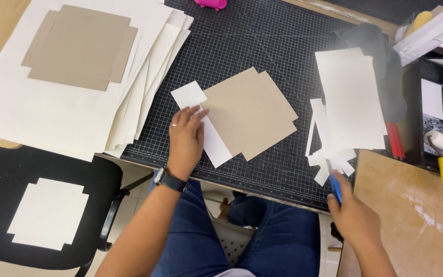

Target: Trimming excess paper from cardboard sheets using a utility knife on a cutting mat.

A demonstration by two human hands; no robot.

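Two hands, left hand (184, 134) fingers spread on white sheet (203, 125), right hand (354, 215) pinching blue tool (336, 187)

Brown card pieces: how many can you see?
2 stacks: one brown card stack on the cream sheets at left, one on the cutting mat by the left hand. Layers may hide more.

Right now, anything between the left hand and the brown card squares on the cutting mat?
Nothing visible. The left hand rests on a white paper sheet tucked under the brown card squares, fingertips at their left edge; only that sheet lies between.
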